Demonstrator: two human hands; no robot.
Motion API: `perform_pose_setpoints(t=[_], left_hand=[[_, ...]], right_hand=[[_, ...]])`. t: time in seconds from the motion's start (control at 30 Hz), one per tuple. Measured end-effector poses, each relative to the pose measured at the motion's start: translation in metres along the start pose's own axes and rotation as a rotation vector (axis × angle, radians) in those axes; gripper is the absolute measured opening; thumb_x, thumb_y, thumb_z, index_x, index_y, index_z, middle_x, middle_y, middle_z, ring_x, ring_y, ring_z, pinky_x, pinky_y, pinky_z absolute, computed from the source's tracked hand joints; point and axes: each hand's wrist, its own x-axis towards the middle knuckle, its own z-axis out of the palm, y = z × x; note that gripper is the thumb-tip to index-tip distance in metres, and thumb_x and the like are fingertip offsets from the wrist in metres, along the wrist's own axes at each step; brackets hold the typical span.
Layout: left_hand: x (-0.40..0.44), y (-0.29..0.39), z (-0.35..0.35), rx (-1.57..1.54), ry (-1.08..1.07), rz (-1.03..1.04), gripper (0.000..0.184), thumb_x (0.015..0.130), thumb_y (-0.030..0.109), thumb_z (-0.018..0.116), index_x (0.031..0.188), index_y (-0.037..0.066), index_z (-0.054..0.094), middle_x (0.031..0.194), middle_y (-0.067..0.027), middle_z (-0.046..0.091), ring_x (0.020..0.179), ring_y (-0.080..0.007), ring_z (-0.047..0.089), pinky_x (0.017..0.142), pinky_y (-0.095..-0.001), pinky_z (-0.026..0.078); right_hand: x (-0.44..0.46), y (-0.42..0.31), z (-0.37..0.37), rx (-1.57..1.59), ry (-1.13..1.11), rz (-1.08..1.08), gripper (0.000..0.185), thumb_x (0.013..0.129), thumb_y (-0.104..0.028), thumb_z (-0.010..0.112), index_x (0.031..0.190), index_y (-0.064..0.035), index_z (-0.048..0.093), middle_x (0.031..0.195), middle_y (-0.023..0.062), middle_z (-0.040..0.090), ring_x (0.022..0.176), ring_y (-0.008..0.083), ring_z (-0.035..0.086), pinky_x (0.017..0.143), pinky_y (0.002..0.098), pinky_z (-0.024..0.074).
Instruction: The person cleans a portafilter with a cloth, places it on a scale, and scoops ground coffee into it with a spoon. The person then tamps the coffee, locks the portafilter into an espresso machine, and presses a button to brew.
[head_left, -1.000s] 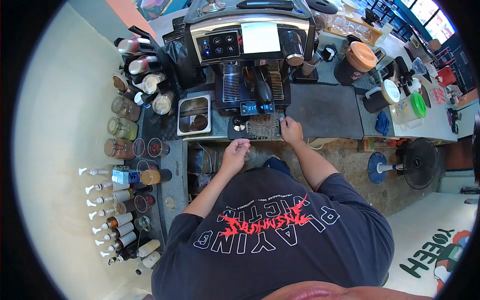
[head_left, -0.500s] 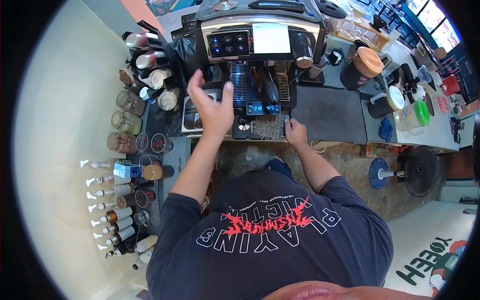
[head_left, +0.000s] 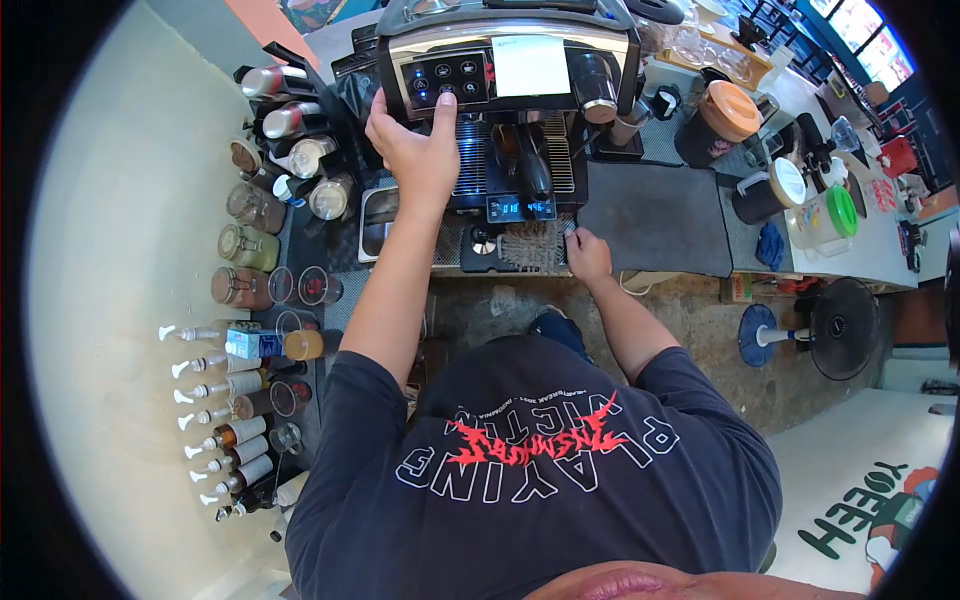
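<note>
My left hand is raised to the front of the espresso machine, its thumb at the lower buttons of the control panel and its fingers apart at the panel's left edge. Nothing shows in its grasp. My right hand rests closed at the counter's front edge, beside the grey brush-like cloth; whatever it may hold is hidden. Between them, a portafilter sits in the machine above a lit scale. A tamper stands left of the cloth.
A metal container is partly behind my left forearm. Jars, plastic cups and pump bottles line the left side. On the right are a dark mat, lidded pitchers and a floor fan.
My left hand has risen from the counter's edge to the machine's panel, its fingers spreading. My right hand stays by the cloth. The digits on the scale have changed.
</note>
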Motion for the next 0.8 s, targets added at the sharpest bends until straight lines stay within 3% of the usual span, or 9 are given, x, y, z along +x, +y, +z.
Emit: perform_pose_setpoints(t=[0.03, 0.13, 0.37, 0.47, 0.67, 0.8], left_hand=[[0.000, 0.000, 0.000, 0.008, -0.006, -0.010, 0.099, 0.095, 0.039, 0.089, 0.161, -0.013, 0.036, 0.154, -0.0276, 0.043, 0.141, -0.0379, 0.050, 0.125, -0.0473, 0.037], [0.003, 0.000, 0.001, -0.043, -0.007, -0.052, 0.099, 0.091, 0.042, 0.090, 0.161, -0.006, 0.039, 0.155, -0.0272, 0.044, 0.146, -0.0432, 0.047, 0.125, -0.0533, 0.036], [0.005, 0.001, 0.000, -0.070, -0.017, -0.099, 0.098, 0.090, 0.040, 0.090, 0.161, -0.005, 0.040, 0.156, -0.0254, 0.044, 0.146, -0.0412, 0.048, 0.125, -0.0530, 0.037], [0.005, -0.001, 0.000, -0.075, -0.022, -0.106, 0.096, 0.090, 0.039, 0.089, 0.161, -0.004, 0.040, 0.155, -0.0247, 0.044, 0.146, -0.0407, 0.048, 0.124, -0.0527, 0.038], [0.006, 0.003, -0.001, -0.098, -0.024, -0.112, 0.092, 0.090, 0.038, 0.088, 0.158, -0.003, 0.042, 0.154, -0.0245, 0.045, 0.144, -0.0405, 0.050, 0.123, -0.0531, 0.038], [0.006, 0.007, 0.001, -0.122, -0.014, -0.131, 0.093, 0.090, 0.037, 0.087, 0.159, -0.004, 0.040, 0.154, -0.0252, 0.045, 0.144, -0.0408, 0.050, 0.123, -0.0536, 0.038]], right_hand=[[0.000, 0.001, 0.001, 0.002, 0.003, -0.002, 0.040, 0.108, -0.044, 0.062, 0.100, -0.0065, 0.072, 0.096, 0.0309, 0.075, 0.095, 0.0558, 0.071, 0.085, 0.0653, 0.0552], [-0.001, 0.000, -0.001, -0.005, -0.018, 0.007, 0.040, 0.108, -0.045, 0.062, 0.100, -0.0064, 0.072, 0.096, 0.0305, 0.075, 0.095, 0.0551, 0.071, 0.085, 0.0650, 0.0550], [-0.002, 0.004, 0.000, 0.004, -0.016, -0.039, 0.041, 0.108, -0.045, 0.062, 0.100, -0.0055, 0.071, 0.093, 0.0284, 0.076, 0.095, 0.0535, 0.072, 0.085, 0.0646, 0.0541], [-0.003, 0.001, -0.002, 0.016, -0.020, -0.031, 0.044, 0.107, -0.045, 0.065, 0.099, -0.0017, 0.070, 0.090, 0.0310, 0.072, 0.092, 0.0556, 0.069, 0.080, 0.0601, 0.0536], [-0.012, -0.011, -0.004, 0.042, -0.026, 0.005, 0.033, 0.105, -0.040, 0.071, 0.107, -0.0073, 0.070, 0.080, 0.0184, 0.073, 0.082, 0.0430, 0.073, 0.077, 0.0555, 0.0558], [-0.025, -0.030, -0.011, 0.078, -0.020, -0.255, 0.033, 0.101, -0.035, 0.076, 0.124, -0.0133, 0.070, 0.109, 0.0185, 0.074, 0.104, 0.0415, 0.073, 0.091, 0.0536, 0.0580]])
